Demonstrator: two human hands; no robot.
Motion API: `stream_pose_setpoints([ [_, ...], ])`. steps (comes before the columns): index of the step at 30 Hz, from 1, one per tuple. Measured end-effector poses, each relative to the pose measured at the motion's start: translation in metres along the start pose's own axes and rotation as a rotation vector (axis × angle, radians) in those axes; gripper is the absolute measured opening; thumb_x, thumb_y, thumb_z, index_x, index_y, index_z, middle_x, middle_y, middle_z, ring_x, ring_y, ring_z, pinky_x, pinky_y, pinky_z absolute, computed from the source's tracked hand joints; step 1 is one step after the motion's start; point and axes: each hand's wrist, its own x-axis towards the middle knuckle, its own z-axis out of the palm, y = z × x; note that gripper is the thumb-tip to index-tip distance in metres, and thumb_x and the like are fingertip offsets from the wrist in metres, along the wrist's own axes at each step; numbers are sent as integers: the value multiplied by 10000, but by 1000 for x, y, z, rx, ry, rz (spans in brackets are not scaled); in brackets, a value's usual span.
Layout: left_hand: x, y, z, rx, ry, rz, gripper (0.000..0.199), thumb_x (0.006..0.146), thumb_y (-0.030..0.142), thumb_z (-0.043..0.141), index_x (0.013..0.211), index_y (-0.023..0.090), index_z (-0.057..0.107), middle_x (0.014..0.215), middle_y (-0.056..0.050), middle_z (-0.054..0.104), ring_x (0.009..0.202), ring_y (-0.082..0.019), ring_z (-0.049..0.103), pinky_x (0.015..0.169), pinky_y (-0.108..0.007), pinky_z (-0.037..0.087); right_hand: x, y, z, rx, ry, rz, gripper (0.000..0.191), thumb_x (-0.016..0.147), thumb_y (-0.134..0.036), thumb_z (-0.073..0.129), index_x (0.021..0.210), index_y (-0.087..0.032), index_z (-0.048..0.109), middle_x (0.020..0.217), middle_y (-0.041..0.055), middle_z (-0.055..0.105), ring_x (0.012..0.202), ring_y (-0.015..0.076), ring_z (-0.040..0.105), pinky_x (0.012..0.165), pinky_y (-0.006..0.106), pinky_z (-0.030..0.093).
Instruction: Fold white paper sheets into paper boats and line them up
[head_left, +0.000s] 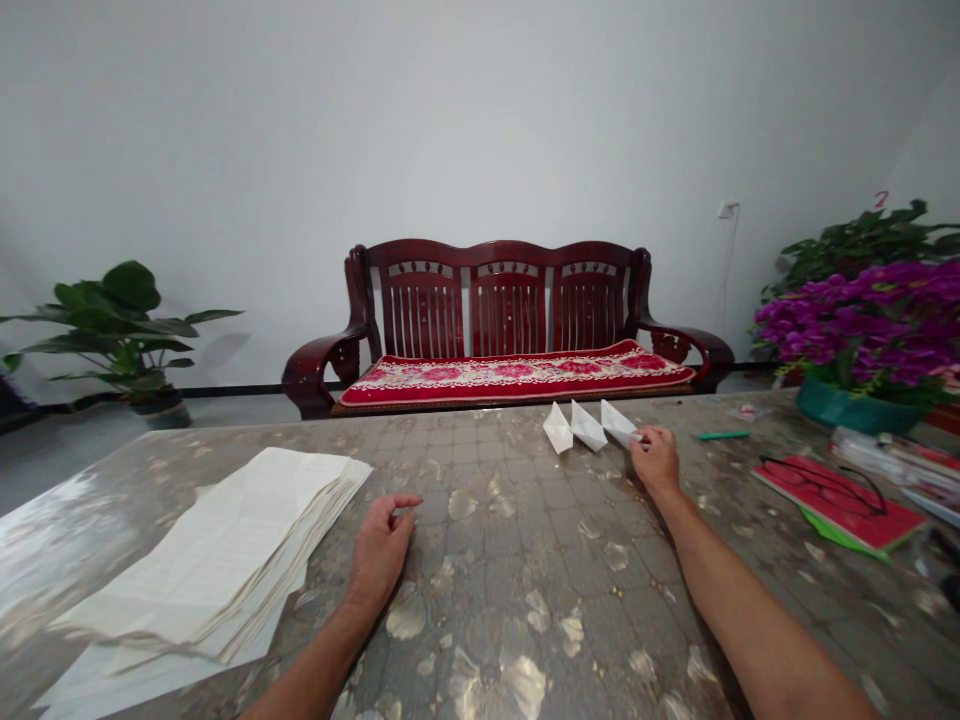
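Three folded white paper boats stand in a row near the table's far edge: the left boat [557,429], the middle boat [589,427] and the right boat [616,424]. My right hand [656,456] pinches the near right tip of the right boat between thumb and fingers. On the patterned tabletop, my left hand [384,540] rests with its index finger stretched out to the right, and nothing is in it. To its left lies a stack of white paper sheets [225,545], fanned unevenly.
A teal pen [724,435], a red book [840,500] with black glasses on it and a teal pot [859,405] of purple flowers are on the right of the table [510,600]. Behind stands a wooden bench [506,290]. A potted plant [131,330] is at left.
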Motion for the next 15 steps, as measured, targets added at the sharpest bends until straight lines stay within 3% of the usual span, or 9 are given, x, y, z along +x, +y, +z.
stream_pose_setpoints([
  [9,0,4,-2,-14,-13,-37,323,683,402,528,878,209,699,556,44,490,547,-174,501,545,-269,374,-1,-12,-10,54,60,0,108,685,-261,552,742,-199,618,925,91,562,922,240,550,815,403,518],
  [13,-1,5,-1,-33,-18,-61,339,684,397,537,907,198,696,507,65,444,503,-159,474,528,-259,362,-8,-45,-16,174,72,-49,147,741,-320,571,790,-194,629,1000,101,583,947,235,573,737,366,537],
  [15,-2,8,-1,-95,-36,-74,343,694,409,554,918,187,687,499,68,456,495,-152,475,528,-255,375,-17,-73,-16,304,-12,-108,150,751,-335,602,800,-197,635,1031,96,597,945,227,585,744,357,534],
])
